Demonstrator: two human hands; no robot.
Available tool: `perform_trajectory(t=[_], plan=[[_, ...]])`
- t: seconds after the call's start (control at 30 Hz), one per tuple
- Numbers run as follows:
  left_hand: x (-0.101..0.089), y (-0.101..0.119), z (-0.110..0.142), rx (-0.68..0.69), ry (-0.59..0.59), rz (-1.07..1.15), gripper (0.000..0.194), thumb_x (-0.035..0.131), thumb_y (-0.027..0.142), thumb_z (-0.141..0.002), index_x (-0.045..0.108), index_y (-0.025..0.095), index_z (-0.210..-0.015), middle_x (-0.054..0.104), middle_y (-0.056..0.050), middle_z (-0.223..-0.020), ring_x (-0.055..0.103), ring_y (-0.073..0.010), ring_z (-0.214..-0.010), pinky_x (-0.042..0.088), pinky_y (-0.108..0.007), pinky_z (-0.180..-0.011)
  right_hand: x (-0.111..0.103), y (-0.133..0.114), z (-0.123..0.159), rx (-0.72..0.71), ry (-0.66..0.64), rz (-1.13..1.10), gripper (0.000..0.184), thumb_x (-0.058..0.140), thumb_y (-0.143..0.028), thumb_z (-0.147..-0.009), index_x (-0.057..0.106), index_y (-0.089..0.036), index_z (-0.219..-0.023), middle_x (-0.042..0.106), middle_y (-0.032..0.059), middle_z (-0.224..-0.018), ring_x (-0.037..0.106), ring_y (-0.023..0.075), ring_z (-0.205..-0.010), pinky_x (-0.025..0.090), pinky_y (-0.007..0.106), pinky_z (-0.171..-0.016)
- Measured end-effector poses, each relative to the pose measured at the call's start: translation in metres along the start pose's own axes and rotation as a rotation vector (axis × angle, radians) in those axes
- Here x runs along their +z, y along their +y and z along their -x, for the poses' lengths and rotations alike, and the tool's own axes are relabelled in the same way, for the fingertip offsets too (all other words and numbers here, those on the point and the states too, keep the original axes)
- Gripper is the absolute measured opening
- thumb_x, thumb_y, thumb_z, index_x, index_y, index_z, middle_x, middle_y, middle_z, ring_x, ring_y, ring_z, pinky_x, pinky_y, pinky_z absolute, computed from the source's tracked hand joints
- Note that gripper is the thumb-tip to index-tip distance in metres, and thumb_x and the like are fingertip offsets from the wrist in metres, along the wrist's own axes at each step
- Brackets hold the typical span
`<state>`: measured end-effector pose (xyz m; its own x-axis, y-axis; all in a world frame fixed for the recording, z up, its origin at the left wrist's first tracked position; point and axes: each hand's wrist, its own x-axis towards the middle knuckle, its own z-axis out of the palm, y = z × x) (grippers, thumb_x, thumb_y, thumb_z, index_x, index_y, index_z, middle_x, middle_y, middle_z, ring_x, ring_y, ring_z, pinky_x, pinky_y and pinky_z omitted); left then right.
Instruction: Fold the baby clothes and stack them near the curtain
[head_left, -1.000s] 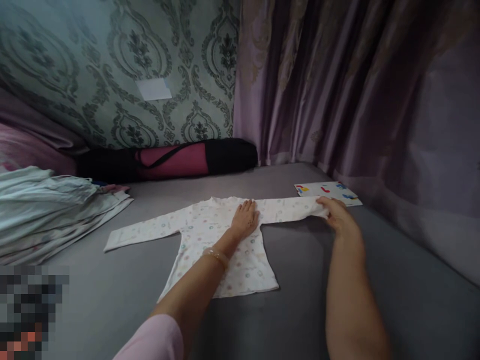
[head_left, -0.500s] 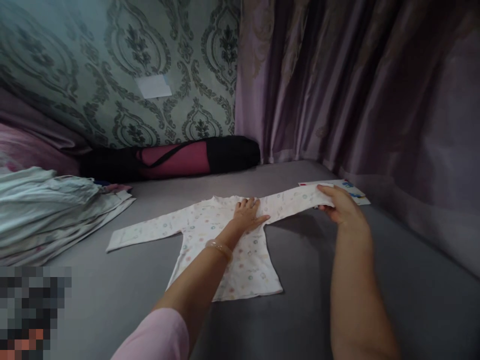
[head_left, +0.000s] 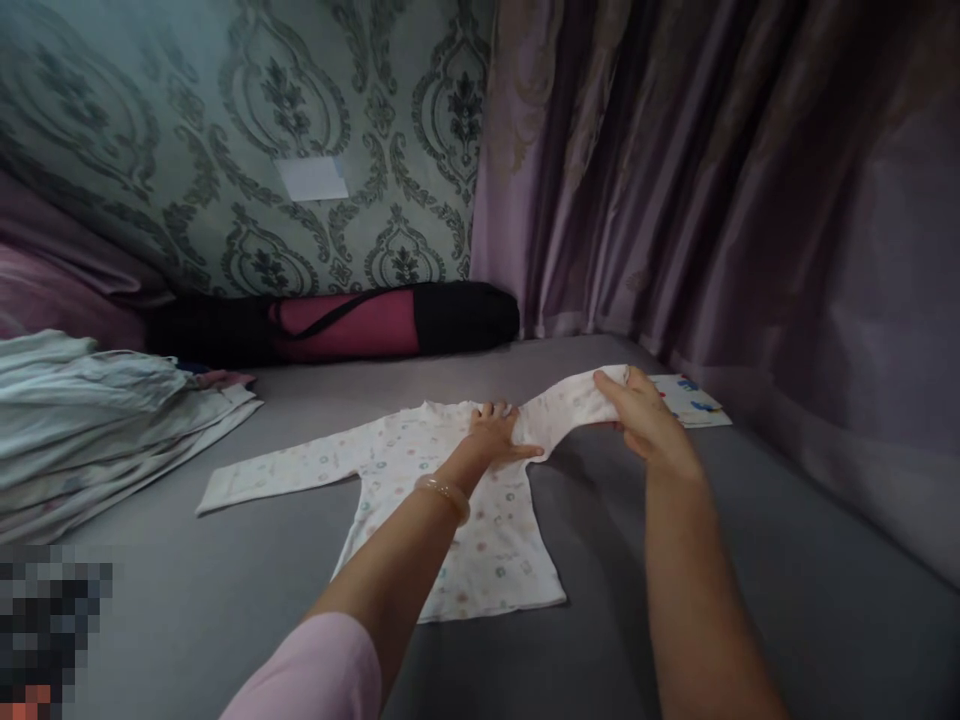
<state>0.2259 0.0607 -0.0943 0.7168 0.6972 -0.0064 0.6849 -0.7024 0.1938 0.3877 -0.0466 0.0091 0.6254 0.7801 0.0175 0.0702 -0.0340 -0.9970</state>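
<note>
A small white long-sleeved shirt (head_left: 405, 470) with a faint coloured print lies spread on the grey bed surface (head_left: 285, 570). Its collar points away from me and its left-side sleeve stretches flat. My left hand (head_left: 495, 435) presses on the shirt near the right shoulder, fingers spread. At the far right, my right hand (head_left: 641, 410) grips the cuff end of the other sleeve, thumb on top, and holds it lifted off the bed. That sleeve bends up between the shoulder and the cuff. The right fingers under the fabric are partly hidden.
A heap of pale clothes (head_left: 97, 430) lies at the left. Along the wall rests a long black and maroon bag (head_left: 352, 325). Behind my right hand is a flat white item with a coloured print (head_left: 694, 400). Purple curtains (head_left: 600, 180) hang at the right.
My right hand has moved left, toward the shirt's body, with the sleeve end in it; the sleeve now bends more. My left hand stays on the shoulder.
</note>
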Motion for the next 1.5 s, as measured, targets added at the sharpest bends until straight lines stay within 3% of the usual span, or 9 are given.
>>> perform_trajectory(t=[0.23,0.43,0.6,0.77,0.93,1.07,1.23,1.37,1.5], plan=[[-0.005,-0.009,0.008,0.021,0.056,0.211,0.09,0.054,0.073,-0.071,0.04,0.014,-0.138,0.04,-0.022,-0.14,0.038,-0.0382,-0.128,0.033,-0.051,-0.101,0.049,-0.002,0.006,0.098,-0.065,-0.094,0.007,0.057,-0.02,-0.081,0.054,-0.021,-0.087,0.062,-0.0036,-0.067,0.059,0.0111,-0.053,0.05,0.021,-0.049],[-0.018,-0.055,0.052,-0.225,0.28,0.913,0.041,0.054,0.038,-0.086,0.057,0.012,-0.117,0.063,-0.014,-0.111,0.064,-0.0212,-0.094,0.052,-0.031,-0.079,0.081,-0.008,0.018,0.079,-0.125,0.02,0.006,0.054,-0.022,-0.083,0.051,-0.02,-0.088,0.061,-0.003,-0.068,0.059,0.0113,-0.053,0.05,0.022,-0.047],[-0.015,-0.1,0.104,-0.409,0.384,1.338,0.035,0.058,0.041,-0.084,0.059,0.01,-0.102,0.065,-0.012,-0.098,0.066,-0.0162,-0.08,0.054,-0.026,-0.07,0.124,-0.005,0.02,-0.023,-0.081,0.27,0.018,0.054,-0.028,-0.08,0.054,-0.02,-0.096,0.065,0.0037,-0.084,0.064,0.0168,-0.072,0.052,0.026,-0.062],[-0.005,-0.11,0.118,-0.489,0.432,1.5,0.038,0.056,0.048,-0.086,0.056,0.011,-0.096,0.064,-0.012,-0.093,0.066,-0.0135,-0.076,0.055,-0.026,-0.074,0.17,0.018,0.027,-0.166,-0.108,0.642,0.03,0.047,-0.031,-0.082,0.056,-0.014,-0.105,0.065,0.016,-0.104,0.061,0.0267,-0.098,0.047,0.034,-0.083],[-0.009,-0.11,0.105,-0.578,0.366,1.582,0.052,0.041,0.061,-0.089,0.052,0.012,-0.103,0.064,-0.012,-0.088,0.065,-0.0151,-0.07,0.055,-0.03,-0.072,0.203,0.052,0.046,-0.137,-0.413,0.62,0.047,0.043,-0.046,-0.088,0.049,-0.016,-0.123,0.065,0.0115,-0.112,0.061,0.0217,-0.1,0.046,0.031,-0.085],[-0.006,-0.111,0.103,-0.567,0.391,1.493,0.057,0.054,0.052,-0.086,0.043,0.01,-0.124,0.063,-0.01,-0.088,0.064,-0.0136,-0.069,0.054,-0.027,-0.069,0.201,0.06,0.047,-0.142,-0.556,0.612,0.05,0.033,-0.049,-0.093,0.051,-0.015,-0.125,0.063,0.0115,-0.119,0.059,0.019,-0.106,0.042,0.028,-0.09],[0.001,-0.112,0.11,-0.548,0.509,0.961,0.061,0.056,0.03,-0.085,0.033,0.019,-0.14,0.062,-0.007,-0.098,0.063,-0.0142,-0.073,0.051,-0.028,-0.072,0.181,0.058,0.036,-0.298,-0.464,0.907,0.039,0.027,-0.026,-0.095,0.06,-0.016,-0.114,0.065,0.0121,-0.114,0.057,0.0214,-0.108,0.04,0.031,-0.092],[0.004,-0.114,0.111,-0.424,0.527,0.629,0.034,0.049,0.018,-0.084,0.061,0.017,-0.116,0.063,-0.01,-0.103,0.061,-0.0204,-0.092,0.047,-0.032,-0.086,0.18,0.073,0.039,-0.433,-0.471,1.063,0.044,0.028,-0.02,-0.093,0.048,-0.008,-0.131,0.048,0.0175,-0.137,0.04,0.0228,-0.129,0.028,0.033,-0.105],[0.004,-0.114,0.11,-0.347,0.511,0.425,0.028,0.043,0.017,-0.087,0.066,0.016,-0.103,0.062,-0.01,-0.099,0.058,-0.0214,-0.096,0.043,-0.033,-0.09,0.194,0.088,0.053,-0.463,-0.539,1.117,0.057,0.027,-0.033,-0.095,0.03,-0.003,-0.144,0.023,0.0182,-0.153,0.014,0.0265,-0.142,0.011,0.043,-0.113]])
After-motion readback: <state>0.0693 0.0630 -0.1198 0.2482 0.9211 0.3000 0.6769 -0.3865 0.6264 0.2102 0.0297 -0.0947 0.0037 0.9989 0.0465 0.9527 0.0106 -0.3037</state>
